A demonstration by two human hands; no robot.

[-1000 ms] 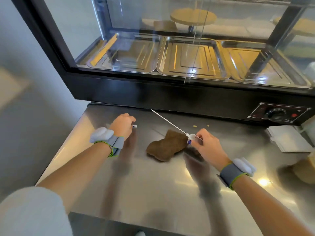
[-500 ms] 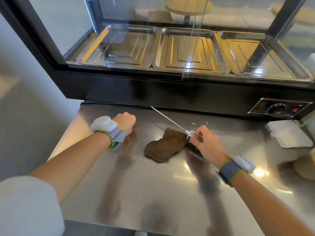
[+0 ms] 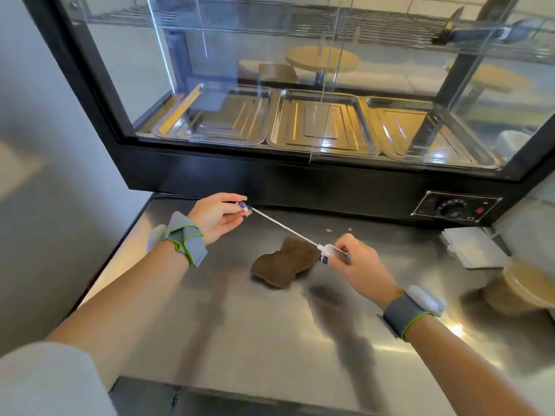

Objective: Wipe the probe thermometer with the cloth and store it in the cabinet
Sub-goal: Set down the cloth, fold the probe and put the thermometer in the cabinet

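The probe thermometer [image 3: 285,228] is a thin metal rod with a white head, held slanted just above the steel table [image 3: 270,340]. My right hand [image 3: 357,265] grips the white head. My left hand [image 3: 217,216] pinches the rod's far tip between thumb and fingers; whether it also holds something small there is unclear. The brown cloth [image 3: 283,262] lies crumpled on the table below the head, touched by neither hand. Behind stands the glass-fronted cabinet [image 3: 300,184] with a black base and three steel trays [image 3: 318,124] inside.
A control panel with a dial [image 3: 455,208] sits on the cabinet's base at the right. White folded napkins [image 3: 473,247] and a beige-lidded container [image 3: 522,289] lie at the table's right. The table ends at the left beside a grey wall.
My left hand has risen off the table and moved right onto the probe's tip. My right hand has stayed on the white head by the cloth.
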